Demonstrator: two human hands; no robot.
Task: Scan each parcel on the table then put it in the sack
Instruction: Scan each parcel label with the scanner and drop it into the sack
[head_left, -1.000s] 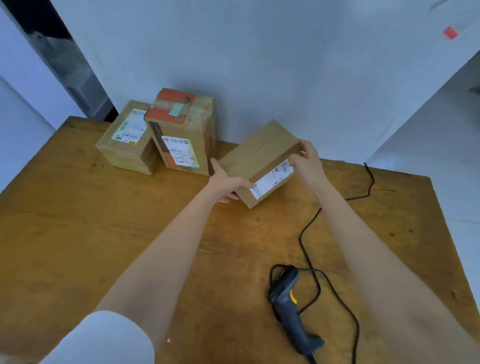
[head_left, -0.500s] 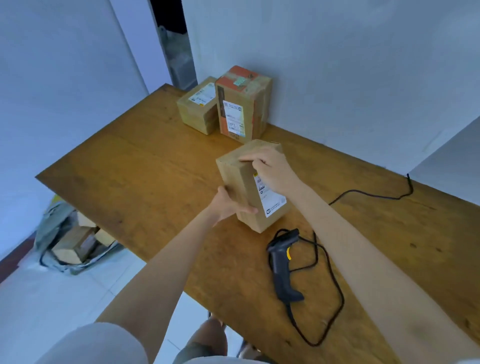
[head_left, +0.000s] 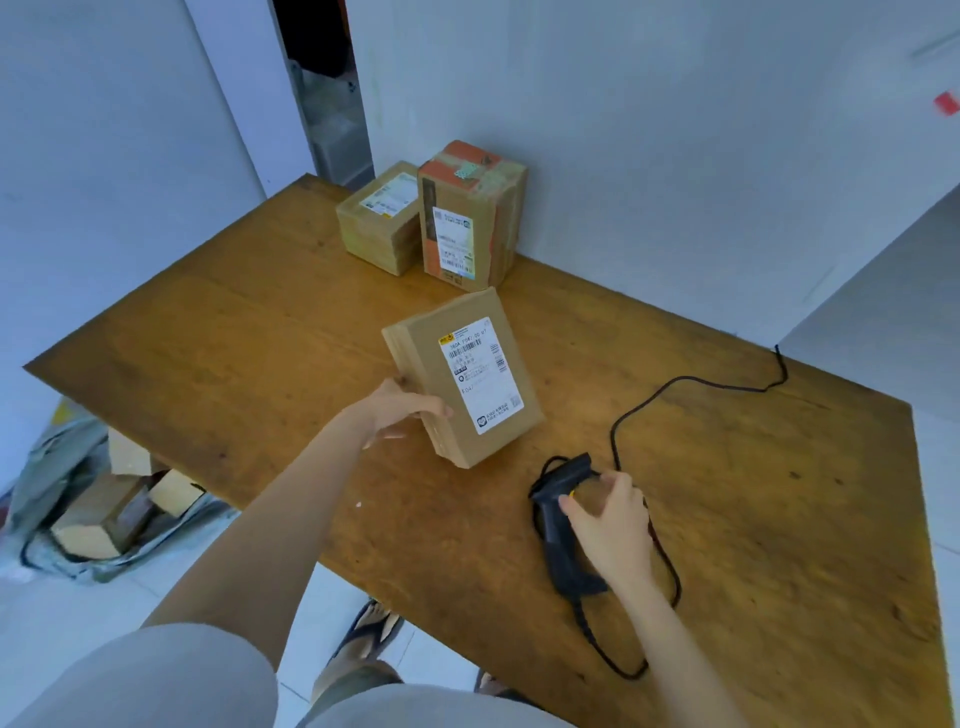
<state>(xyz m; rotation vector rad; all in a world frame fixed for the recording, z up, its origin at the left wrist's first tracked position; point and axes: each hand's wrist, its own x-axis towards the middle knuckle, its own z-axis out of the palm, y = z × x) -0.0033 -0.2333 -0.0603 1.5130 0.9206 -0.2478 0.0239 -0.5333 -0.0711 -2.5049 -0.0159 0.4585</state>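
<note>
Left hand (head_left: 402, 410) is gripping the brown rectangular cardboard parcel (head_left: 428, 371) by its lower side edge, white label (head_left: 480, 374) unobstructed; stiff, seemingly light. Right hand (head_left: 613, 525) is curling round the black corded scanner (head_left: 553, 540).

A light grey short-sleeved shirt (head_left: 156, 675), forearms left bare, olive-brown shorts (head_left: 358, 680) and dark-strapped sandals (head_left: 371, 629).

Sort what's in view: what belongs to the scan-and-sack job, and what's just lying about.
Job: held parcel in the left hand; scanner, the right hand on it; low parcel and taped parcel by the wall; sack on the floor, boxes inside.
Lying about: red mark on the wall; doorway clutter.
</note>
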